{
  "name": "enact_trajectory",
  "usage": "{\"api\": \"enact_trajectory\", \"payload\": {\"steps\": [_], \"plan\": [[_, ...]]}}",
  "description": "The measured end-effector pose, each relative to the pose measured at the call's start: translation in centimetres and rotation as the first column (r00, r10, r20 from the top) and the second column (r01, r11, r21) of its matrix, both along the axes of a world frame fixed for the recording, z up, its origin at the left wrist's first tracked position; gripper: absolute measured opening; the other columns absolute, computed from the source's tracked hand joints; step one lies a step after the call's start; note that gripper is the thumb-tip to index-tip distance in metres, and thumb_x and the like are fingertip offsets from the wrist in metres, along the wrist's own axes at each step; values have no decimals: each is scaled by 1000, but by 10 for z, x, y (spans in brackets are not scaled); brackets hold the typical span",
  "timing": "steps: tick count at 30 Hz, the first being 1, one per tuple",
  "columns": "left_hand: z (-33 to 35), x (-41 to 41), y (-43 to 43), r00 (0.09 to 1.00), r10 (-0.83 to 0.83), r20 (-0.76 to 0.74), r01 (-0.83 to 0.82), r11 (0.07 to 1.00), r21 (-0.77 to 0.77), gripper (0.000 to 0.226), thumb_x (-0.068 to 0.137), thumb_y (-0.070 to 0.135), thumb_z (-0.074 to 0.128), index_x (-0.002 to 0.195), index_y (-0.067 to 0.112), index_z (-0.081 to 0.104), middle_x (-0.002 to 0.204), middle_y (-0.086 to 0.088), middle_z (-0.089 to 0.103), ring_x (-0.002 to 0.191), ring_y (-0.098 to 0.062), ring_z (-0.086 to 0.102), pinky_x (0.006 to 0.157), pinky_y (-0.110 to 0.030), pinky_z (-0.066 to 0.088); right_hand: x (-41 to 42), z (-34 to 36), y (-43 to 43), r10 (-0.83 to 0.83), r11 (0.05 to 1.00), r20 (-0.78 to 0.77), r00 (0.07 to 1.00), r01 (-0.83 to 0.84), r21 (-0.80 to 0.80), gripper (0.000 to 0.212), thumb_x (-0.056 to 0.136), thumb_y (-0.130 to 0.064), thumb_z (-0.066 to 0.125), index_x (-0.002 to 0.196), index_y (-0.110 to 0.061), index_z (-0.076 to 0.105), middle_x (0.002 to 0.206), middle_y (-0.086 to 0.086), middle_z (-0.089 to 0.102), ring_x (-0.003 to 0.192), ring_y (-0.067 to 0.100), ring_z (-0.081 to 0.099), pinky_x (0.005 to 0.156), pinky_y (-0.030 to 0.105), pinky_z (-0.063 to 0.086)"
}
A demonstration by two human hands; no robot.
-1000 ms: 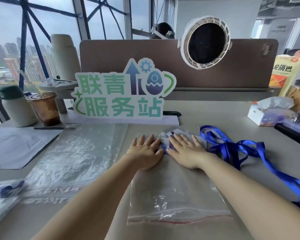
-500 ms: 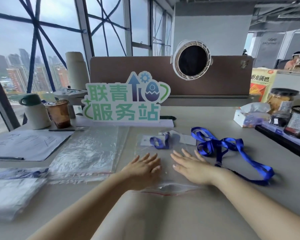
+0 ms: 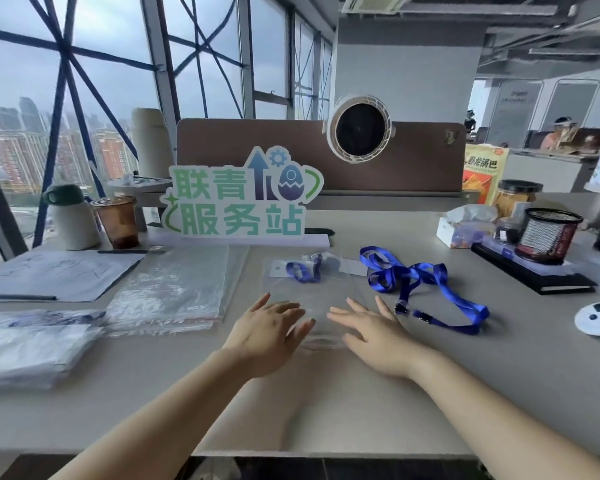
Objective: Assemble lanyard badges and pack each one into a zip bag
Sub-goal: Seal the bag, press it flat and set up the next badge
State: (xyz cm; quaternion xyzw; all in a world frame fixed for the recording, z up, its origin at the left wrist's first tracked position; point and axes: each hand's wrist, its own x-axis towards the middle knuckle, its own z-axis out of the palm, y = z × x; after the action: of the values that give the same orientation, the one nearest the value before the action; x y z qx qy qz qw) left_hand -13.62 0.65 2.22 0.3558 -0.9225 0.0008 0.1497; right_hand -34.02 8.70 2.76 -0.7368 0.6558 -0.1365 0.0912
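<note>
My left hand (image 3: pixel 267 337) and right hand (image 3: pixel 371 336) have slid down the zip bag (image 3: pixel 312 292) to its mouth, fingers flat, gripping nothing; sealing looks next.

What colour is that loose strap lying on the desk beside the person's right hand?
The loose lanyard is bright royal blue with small metal clips, seen clearly in the head view, just beyond the right hand.

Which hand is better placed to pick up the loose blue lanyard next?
Right. The right hand is open at the zip bag, and the loose lanyard lies just to its right. The left hand would have to cross over it.
</note>
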Motion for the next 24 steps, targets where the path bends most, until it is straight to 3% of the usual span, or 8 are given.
{"api": "enact_trajectory", "payload": {"steps": [2,5,7,10,14,24], "plan": [[-5,8,20,998,-54,-10,55,998,33,83,82,70,-1,139,29,44,149,10,38,140,-3,26,118,-28,6,4,-9,15,29,999,52,998,-27,-31,48,98,-16,33,143,-34,34,149,-22,28,141,-5,8,118,32,-11],[-15,13,45,995,-95,36,86,976,202,61,94,59,13,149,32,20,157,15,12,144,-1,4,119,-27,0,8,-24,27,79,996,48,996,-77,-48,44,101,-19,31,143,-31,34,150,-19,29,140,-5,10,119,28,-3],[-18,14,49,990,-101,98,77,971,225,58,97,55,15,150,32,11,157,15,5,144,-1,-3,119,-28,-2,8,-27,28,79,996,27,997,-77,-54,44,101,-20,31,144,-30,33,151,-18,28,142,-2,10,117,23,-1],[-20,13,49,990,-92,107,67,974,217,60,97,55,16,150,30,9,158,14,6,144,-2,-2,119,-29,-1,8,-28,29,67,996,11,998,-67,-61,44,101,-21,31,144,-30,32,151,-17,28,143,0,12,116,21,-1],[-20,12,49,992,-87,90,67,975,210,59,96,57,16,150,32,13,157,15,9,144,-1,-1,119,-28,0,10,-27,31,38,997,-52,998,-41,-68,45,101,-24,30,145,-33,30,152,-18,26,143,2,12,119,30,1],[-19,12,50,992,-77,103,56,981,187,61,95,59,18,150,33,16,157,16,11,145,-3,3,119,-29,4,14,-22,35,-2,998,-124,992,-5,-61,47,100,-26,27,144,-40,28,152,-23,22,144,3,7,119,34,-4]]}}
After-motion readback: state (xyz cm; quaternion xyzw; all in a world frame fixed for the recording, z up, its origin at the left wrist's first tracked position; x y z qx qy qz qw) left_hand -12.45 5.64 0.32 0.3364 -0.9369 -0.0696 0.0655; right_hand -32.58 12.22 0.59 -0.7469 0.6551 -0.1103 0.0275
